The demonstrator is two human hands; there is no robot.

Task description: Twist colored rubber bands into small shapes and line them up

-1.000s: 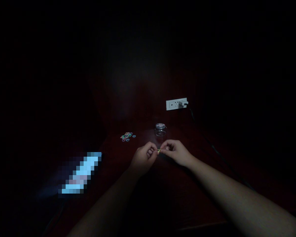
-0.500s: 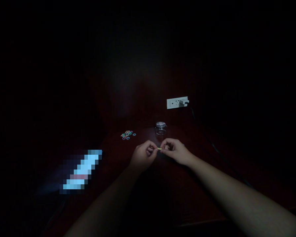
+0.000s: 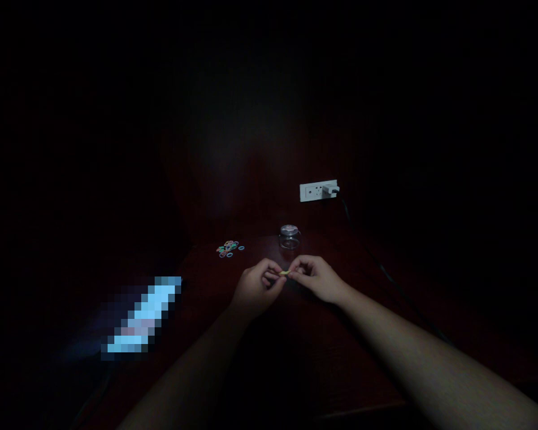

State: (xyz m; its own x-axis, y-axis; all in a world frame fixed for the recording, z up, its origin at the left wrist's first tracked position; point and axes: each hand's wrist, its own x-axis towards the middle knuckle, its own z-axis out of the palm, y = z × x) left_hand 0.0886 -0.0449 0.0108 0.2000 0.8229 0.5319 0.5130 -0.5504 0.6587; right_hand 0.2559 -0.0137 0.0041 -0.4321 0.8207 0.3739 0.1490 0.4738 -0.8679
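Dim reddish surface [image 3: 260,245], yellow band [image 3: 285,273] pinched on the near side of the jar [image 3: 289,240]

Left hand [image 3: 256,291] and right hand [image 3: 319,279] each have the grip closed on one end of the band. It should be light, soft and stretchy, apt to spring away; the two ends look the best hold. Coloured loops [image 3: 228,248] lie left of the jar; a socket [image 3: 309,192] sits beyond it, to the right. Fingertips hide the band's ends, the jar's contents are unclear, and pixelation masks the glowing patch [image 3: 150,307] nearer and left of the jar.
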